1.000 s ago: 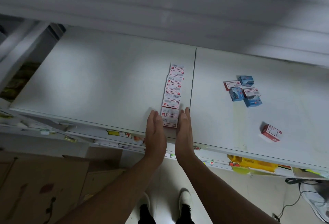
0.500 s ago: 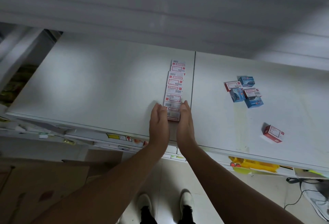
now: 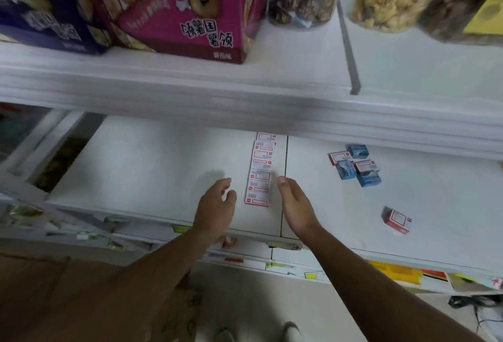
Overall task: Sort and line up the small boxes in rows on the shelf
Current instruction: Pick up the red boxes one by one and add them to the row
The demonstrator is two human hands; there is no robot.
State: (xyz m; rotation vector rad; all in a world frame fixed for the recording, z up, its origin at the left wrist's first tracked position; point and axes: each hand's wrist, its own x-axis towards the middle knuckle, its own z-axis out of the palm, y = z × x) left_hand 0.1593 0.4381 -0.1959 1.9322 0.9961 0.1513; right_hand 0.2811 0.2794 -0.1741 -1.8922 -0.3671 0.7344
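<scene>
— Where's the row of boxes (image 3: pixel 260 170)?
— On the shelf (image 3: pixel 152 167), running toward 12 o'clock between my hands.
— Any grip?
— None: left hand (image 3: pixel 217 207) loosely curled, right hand (image 3: pixel 295 204) flat, both just beside it, apart.

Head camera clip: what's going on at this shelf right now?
A person is sorting small boxes on a white shelf. One row of red-and-white boxes runs front to back beside the shelf seam. The left hand and right hand hover on either side of its near end, empty and apart from it. A mixed cluster of blue and red boxes and one lone red box remain unsorted to the right.
</scene>
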